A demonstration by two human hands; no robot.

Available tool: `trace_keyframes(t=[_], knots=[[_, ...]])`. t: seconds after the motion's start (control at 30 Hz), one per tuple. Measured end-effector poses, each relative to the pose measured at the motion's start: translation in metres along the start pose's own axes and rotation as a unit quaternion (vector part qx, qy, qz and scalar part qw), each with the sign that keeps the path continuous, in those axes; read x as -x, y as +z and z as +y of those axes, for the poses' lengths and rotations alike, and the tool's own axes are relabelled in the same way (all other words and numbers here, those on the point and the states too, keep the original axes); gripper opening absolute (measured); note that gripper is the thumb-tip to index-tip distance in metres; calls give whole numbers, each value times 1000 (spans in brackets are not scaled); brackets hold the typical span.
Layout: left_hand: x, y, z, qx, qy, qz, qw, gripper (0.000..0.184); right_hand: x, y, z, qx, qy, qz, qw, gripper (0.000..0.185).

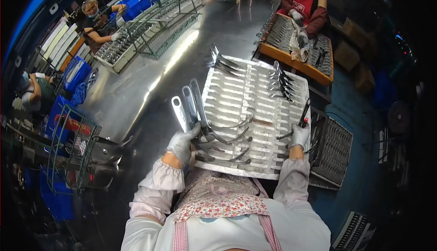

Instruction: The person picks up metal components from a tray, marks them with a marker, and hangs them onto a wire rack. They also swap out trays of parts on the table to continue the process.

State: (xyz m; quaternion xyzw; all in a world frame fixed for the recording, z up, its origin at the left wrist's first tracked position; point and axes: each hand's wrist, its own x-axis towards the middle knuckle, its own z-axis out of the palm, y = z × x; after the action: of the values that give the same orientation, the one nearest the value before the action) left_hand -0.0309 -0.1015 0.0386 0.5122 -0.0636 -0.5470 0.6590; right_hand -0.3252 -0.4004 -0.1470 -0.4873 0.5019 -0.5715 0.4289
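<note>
My gloved left hand (pixel 183 145) is closed around the lower part of several shiny metal utensils (pixel 180 112) at the tray's left edge. Their flat handles with holed ends point up and away from me; their heads are not clear. Dark curved utensils (pixel 227 156) lie in the near-left slots beside this hand. My gloved right hand (pixel 299 136) is closed at the right edge of the white slotted tray (pixel 257 96), around a dark pen-like stick (pixel 305 113) with a red band. More metal utensils rest in the tray's far-left (pixel 226 64) and far-right (pixel 283 83) slots.
A shiny metal table (pixel 123 94) extends ahead. Co-workers stand at a wooden tray (pixel 296 62) at far right and a long utensil tray (pixel 111 53) at far left. Wire baskets (pixel 170 30) stand on the table. Another filled tray (pixel 332 148) lies lower right.
</note>
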Motion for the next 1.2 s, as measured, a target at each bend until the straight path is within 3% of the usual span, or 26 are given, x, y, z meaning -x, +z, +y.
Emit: trace_keyframes(t=[0.1, 0.13, 0.2, 0.23, 0.27, 0.3, 0.33, 0.43, 0.7, 0.83, 0.87, 1.07, 1.17, 1.2], knots=[[5, -15, -37, 96, -33, -29, 994, 31, 72, 13, -115, -90, 125, -189, 970, 45], [11, -6, -44, 116, -20, -2, 993, 31, 91, 21, -135, -18, 97, -239, 966, 42], [25, 2, -46, 23, -57, 47, 997, 35, 126, 33, -152, 102, 5, -325, 940, 38], [24, 0, -53, 66, -25, 7, 997, 37, 141, 39, -156, 142, -68, -357, 921, 38], [23, -2, -62, 84, -1, 2, 996, 38, 158, 46, -168, 115, -58, -399, 908, 38], [25, 0, -59, 96, -36, 2, 995, 40, 171, 53, -178, 86, -53, -436, 894, 38], [28, -1, -60, 97, -46, 1, 994, 39, 177, 54, -176, 159, -83, -455, 872, 39], [36, -2, -61, 114, -49, -8, 992, 37, 191, 59, -159, 172, -91, -469, 861, 37], [49, -28, -65, 225, -57, -72, 970, 42, 210, 68, -146, 74, 20, -460, 885, 37], [44, -28, -58, 258, -11, -83, 962, 51, 212, 68, -134, 88, 22, -464, 881, 38], [42, -29, -56, 226, -5, -65, 972, 61, 212, 69, -132, 90, 27, -462, 882, 38], [35, -42, -54, 238, -5, -102, 966, 78, 207, 76, -142, 140, -45, -487, 861, 35], [39, -47, -49, 244, -9, -91, 965, 83, 201, 88, -165, 273, 72, -501, 818, 38], [39, -50, -50, 257, -6, -100, 961, 84, 197, 88, -163, 278, 29, -507, 815, 35]])
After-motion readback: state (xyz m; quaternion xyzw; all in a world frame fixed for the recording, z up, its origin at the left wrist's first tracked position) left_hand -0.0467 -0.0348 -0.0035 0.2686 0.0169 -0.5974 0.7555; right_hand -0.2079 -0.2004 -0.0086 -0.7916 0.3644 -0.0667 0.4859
